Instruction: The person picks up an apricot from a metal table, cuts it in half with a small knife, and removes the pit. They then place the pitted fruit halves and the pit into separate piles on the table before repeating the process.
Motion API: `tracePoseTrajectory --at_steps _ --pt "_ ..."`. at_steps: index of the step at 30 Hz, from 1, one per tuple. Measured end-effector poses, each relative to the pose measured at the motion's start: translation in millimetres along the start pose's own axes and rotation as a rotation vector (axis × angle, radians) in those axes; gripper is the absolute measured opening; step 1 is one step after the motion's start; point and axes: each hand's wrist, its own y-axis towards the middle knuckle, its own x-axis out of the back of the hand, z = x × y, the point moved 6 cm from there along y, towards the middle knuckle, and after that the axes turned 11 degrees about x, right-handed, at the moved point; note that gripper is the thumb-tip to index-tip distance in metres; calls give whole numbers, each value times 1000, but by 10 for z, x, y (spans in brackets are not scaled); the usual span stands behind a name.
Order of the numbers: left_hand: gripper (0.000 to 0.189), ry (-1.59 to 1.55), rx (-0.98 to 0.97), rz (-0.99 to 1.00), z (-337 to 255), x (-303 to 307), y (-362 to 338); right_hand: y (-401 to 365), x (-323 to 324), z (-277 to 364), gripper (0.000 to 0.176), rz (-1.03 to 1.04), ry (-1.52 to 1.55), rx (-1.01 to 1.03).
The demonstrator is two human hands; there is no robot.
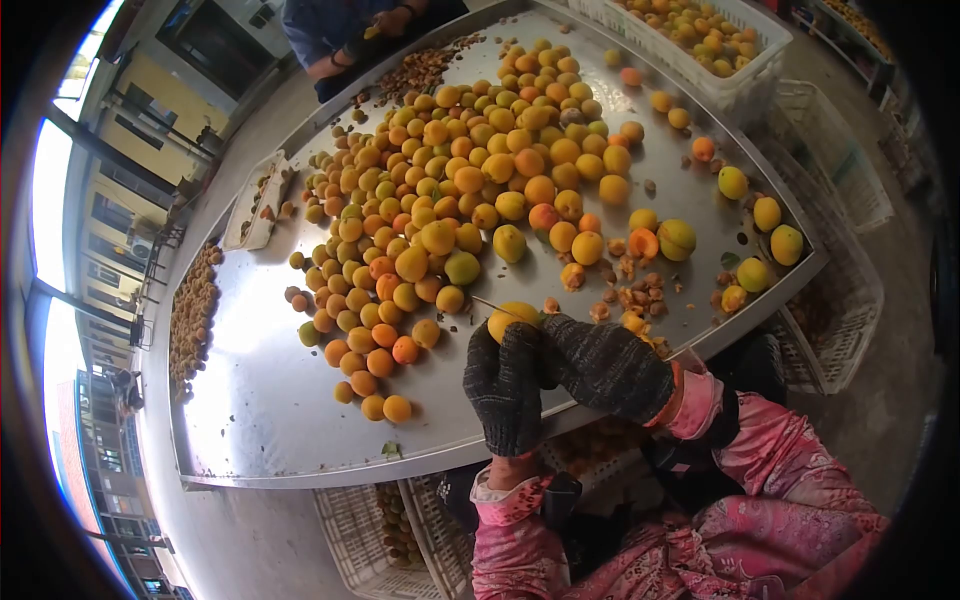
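A yellow apricot (513,321) is in the fingers of my left hand (503,395), near the front edge of the metal table. My right hand (618,372) is closed beside it, with its fingertips against the fruit. A thin knife blade (487,302) lies across the top of the apricot and points left from my right hand; its handle is hidden in the glove. Both hands wear dark knitted gloves. Brown apricot pits (640,299) lie just beyond my right hand, close to a split orange apricot (643,243).
A large heap of apricots (440,190) covers the middle of the metal table (260,400). Pits (195,310) line its left edge, near a white tray (262,205). A fruit-filled crate (745,85) stands at the far right. Across the table is another person (345,40).
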Motion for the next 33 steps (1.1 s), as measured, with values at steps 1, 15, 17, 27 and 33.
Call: tracePoseTrajectory --at_steps 1,15,17,27,33 --pt "28 0 13 8 6 0 4 -2 -5 70 36 14 -241 156" --pt "35 -48 160 -139 123 122 99 30 89 320 37 -33 -497 361" --pt "39 -2 147 -120 131 129 121 51 98 205 36 15 -293 107" --pt "41 10 139 -15 85 150 83 -58 83 331 29 -46 -739 583" --pt "41 -24 100 -17 87 84 82 -72 117 329 32 -44 -839 597"
